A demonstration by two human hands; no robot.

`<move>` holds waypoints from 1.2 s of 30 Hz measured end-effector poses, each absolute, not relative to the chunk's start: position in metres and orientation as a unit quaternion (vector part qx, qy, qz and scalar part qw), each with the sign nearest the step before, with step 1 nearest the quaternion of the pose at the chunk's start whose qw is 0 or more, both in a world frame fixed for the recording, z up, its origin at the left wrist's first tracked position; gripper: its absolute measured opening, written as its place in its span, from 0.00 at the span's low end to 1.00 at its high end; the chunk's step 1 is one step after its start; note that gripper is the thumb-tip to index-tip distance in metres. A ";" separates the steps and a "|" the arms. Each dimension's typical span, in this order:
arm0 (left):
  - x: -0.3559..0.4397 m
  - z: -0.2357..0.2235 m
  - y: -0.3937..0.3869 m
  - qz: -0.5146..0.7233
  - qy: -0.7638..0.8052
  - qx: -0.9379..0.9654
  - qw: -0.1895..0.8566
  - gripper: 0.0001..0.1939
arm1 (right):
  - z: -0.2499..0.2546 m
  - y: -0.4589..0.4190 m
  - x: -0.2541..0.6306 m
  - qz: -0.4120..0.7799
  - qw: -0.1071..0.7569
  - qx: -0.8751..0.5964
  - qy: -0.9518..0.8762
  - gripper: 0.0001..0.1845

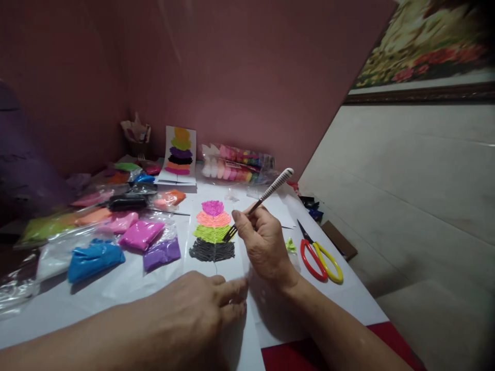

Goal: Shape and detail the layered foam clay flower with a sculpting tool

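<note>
My right hand (266,242) grips a fork (266,194) with a striped handle pointing up and to the right. The tines meet the right side of the lime green band on a layered clay picture (214,233). Its bands run magenta, orange, lime green and dark grey from top to bottom, with ridged texture, on a white sheet (193,275). Below the picture, my left hand (209,304) lies across the lower part of the sheet, fingers stretched to the right. A thin line runs down from the grey band toward that hand.
Clay packets (141,234) in several colours crowd the left. A reference card (180,154) leans at the back beside a bag of clay (237,164). Red-and-yellow scissors (320,260) lie to the right, near a lime green clay lump (290,245). A cup (138,147) stands at the back left.
</note>
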State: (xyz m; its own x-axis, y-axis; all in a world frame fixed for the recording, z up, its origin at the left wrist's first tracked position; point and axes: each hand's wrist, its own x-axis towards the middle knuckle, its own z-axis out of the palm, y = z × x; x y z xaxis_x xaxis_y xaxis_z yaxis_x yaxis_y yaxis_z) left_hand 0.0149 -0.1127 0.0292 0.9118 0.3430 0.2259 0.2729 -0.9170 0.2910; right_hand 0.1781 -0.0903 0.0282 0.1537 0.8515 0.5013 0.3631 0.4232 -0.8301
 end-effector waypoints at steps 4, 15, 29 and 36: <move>0.030 0.014 -0.126 0.042 0.179 0.980 0.069 0.22 | 0.024 -0.090 0.173 0.281 0.578 -0.486 -0.592 0.12; 0.040 -0.013 -0.134 0.073 0.191 0.977 -0.058 0.22 | 0.015 -0.092 0.174 0.340 0.500 -0.499 -0.621 0.13; 0.045 -0.012 -0.132 0.055 0.194 0.979 0.012 0.13 | -0.006 -0.094 0.153 0.303 0.499 -0.560 -0.588 0.11; 0.044 -0.011 -0.128 0.051 0.192 0.980 0.024 0.13 | -0.005 -0.098 0.154 0.321 0.478 -0.570 -0.586 0.11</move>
